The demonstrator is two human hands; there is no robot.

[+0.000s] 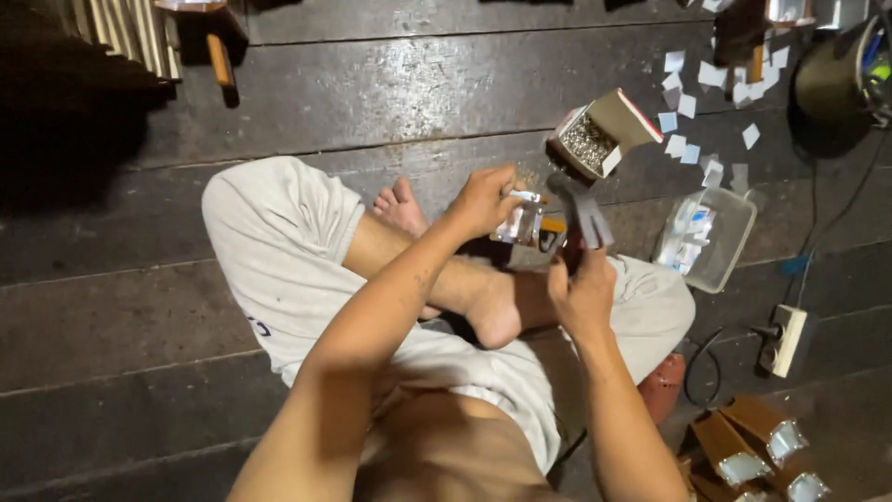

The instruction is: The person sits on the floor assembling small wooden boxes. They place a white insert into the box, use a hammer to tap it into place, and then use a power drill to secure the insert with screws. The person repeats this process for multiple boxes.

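Note:
I sit cross-legged on a dark wooden floor. My left hand (483, 200) pinches a small shiny silver-white piece (520, 221) and holds it over a little block with an orange edge (550, 231). My right hand (581, 293) grips the handle of a grey metal hammer-like tool (578, 206), whose head sits right beside the shiny piece. Just beyond both hands stands an open cardboard box (613, 121) full of small metal fasteners.
A clear plastic tub (729, 246) with small white-blue pieces lies to the right, with loose paper squares (683, 104) scattered behind it. A white power strip (790, 339) and black cables lie at right. Brown holders with shiny ends (757, 446) sit at lower right.

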